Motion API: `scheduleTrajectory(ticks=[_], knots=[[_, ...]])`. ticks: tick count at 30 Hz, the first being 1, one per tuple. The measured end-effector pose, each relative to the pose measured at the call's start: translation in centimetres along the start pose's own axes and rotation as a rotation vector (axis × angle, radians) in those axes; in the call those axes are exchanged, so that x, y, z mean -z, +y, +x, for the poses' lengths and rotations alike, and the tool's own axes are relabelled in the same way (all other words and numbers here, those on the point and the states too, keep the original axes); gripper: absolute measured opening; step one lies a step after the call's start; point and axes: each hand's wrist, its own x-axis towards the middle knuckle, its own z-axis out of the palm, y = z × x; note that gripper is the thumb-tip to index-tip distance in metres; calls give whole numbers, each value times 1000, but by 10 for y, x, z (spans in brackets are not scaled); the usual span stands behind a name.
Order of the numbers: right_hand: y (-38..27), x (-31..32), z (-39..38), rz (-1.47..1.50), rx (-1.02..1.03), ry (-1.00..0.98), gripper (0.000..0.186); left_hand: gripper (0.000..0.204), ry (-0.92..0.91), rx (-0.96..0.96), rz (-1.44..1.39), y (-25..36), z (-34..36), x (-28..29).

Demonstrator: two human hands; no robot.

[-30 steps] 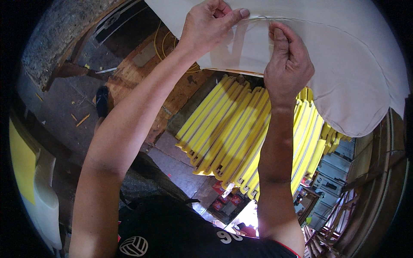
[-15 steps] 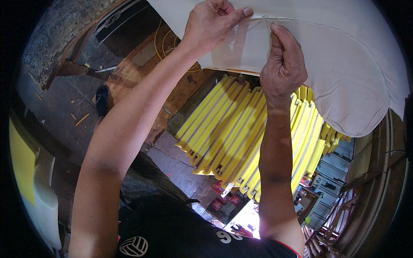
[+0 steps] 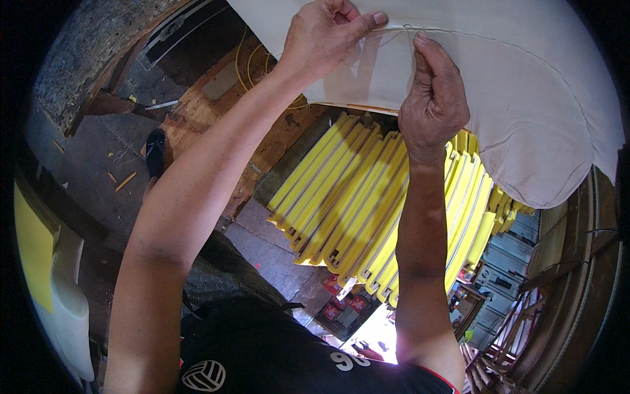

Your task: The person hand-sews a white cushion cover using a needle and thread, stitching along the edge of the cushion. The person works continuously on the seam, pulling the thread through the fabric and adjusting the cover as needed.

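A large off-white fabric-covered panel (image 3: pixel 525 85) fills the top right, with a curved stitched seam (image 3: pixel 499 41) and a fine thread (image 3: pixel 407 27) looped near the seam's middle. My left hand (image 3: pixel 321 36) rests against the panel at the seam, thumb and fingers drawn together; what they pinch is too small to name. My right hand (image 3: pixel 433 98) is just right and below, thumb and index finger pinched on the fine thread at the seam, the other fingers curled in.
Yellow slatted pieces (image 3: pixel 341 197) are piled below the panel. A rough board edge (image 3: pixel 98 52), coiled yellow cable (image 3: pixel 246 65) and wooden boards (image 3: pixel 197 131) lie left. A yellow-and-white padded sheet (image 3: pixel 36 243) is at far left, wooden framing (image 3: pixel 577 262) at right.
Over the last second my right hand has shifted slightly left and turned more upright. My left hand has moved a little to the right along the seam.
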Motion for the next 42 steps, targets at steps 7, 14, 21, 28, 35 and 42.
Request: scheduleTrajectory(ticks=[7,14,21,28,35,42], knots=[[-7,1,4,-55,-55,-15,25,44,-6,-2,-6,-1,-1,1],[-15,4,8,-61,-192,-40,18,44,-19,-5,-59,-2,-2,1],[-18,5,11,12,-380,-127,18,40,-67,31,-67,-2,-1,4],[-19,4,18,92,-506,-90,17,32,-88,19,-48,0,-1,6],[-23,7,30,118,-552,-150,19,32,-70,11,-17,2,-2,5],[-20,8,45,358,-788,-176,18,27,-21,-33,183,-2,-6,6]])
